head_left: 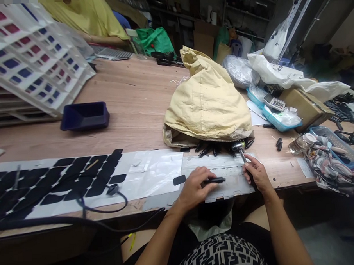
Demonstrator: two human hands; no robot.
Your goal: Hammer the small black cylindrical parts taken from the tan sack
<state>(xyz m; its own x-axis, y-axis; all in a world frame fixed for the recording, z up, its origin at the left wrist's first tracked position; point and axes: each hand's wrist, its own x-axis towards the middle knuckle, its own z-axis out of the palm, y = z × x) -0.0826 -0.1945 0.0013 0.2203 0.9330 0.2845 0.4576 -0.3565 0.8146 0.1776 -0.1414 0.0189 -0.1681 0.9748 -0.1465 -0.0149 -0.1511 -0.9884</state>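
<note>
My left hand (197, 185) is closed around a short black handle-like piece (218, 180), which lies sideways just above a grey board (201, 162) at the table's front edge. In my right hand (256, 172) is a small hammer (242, 155), gripped by its shaft with the metal head tilted up and away from me. Beyond the hammer head, several black pieces (214, 149) poke out from under a large cream cloth sack (206, 104). A flat black rounded patch (179, 180) rests left of my left hand.
White sheets with rows of black patches (90, 171) and a black cable (124, 201) lie on the left. A dark blue tray (84, 116) and white plastic crates (45, 64) stand behind. Rightward are a jar (302, 143), blue baskets (282, 120) and a calculator (274, 102). Someone in yellow (86, 19) sits opposite.
</note>
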